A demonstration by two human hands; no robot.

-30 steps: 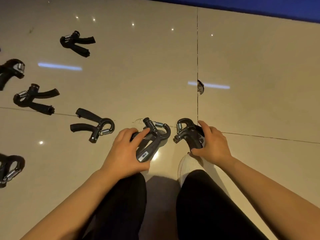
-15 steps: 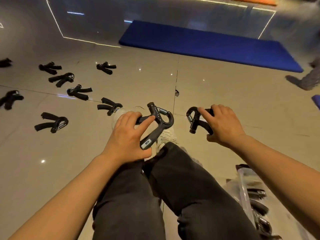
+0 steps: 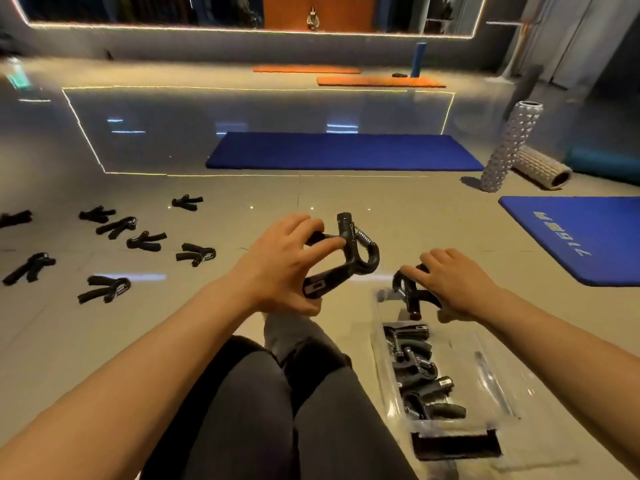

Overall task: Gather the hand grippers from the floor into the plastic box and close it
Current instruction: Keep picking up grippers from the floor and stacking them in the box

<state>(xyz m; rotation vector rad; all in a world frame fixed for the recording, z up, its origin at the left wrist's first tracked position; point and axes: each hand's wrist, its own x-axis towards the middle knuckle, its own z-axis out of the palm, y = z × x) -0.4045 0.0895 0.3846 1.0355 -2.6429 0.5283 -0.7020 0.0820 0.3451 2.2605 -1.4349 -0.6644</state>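
Plastic box [image 3: 381, 341]: clear, lid off, on the floor [image 3: 346, 202], several hand grippers inside. Right hand [image 3: 460, 282] grips one gripper [image 3: 410, 294] above the box's far end; left hand [image 3: 280, 268] grips another [image 3: 349, 261] left of the box. Eight or so loose grippers [image 3: 195, 254] lie on the floor well left of the box; best lower each held gripper flat into free space, handles aligned, so the lid seats.

Your grippers [image 3: 195, 254] are black, one with a silver spring [image 3: 363, 236]. Your box [image 3: 381, 344] is clear plastic with a black latch [image 3: 456, 446]. The floor [image 3: 398, 216] is glossy beige tile; mats [image 3: 343, 151] are blue and orange [image 3: 381, 81], rollers [image 3: 509, 147] knobbly grey.
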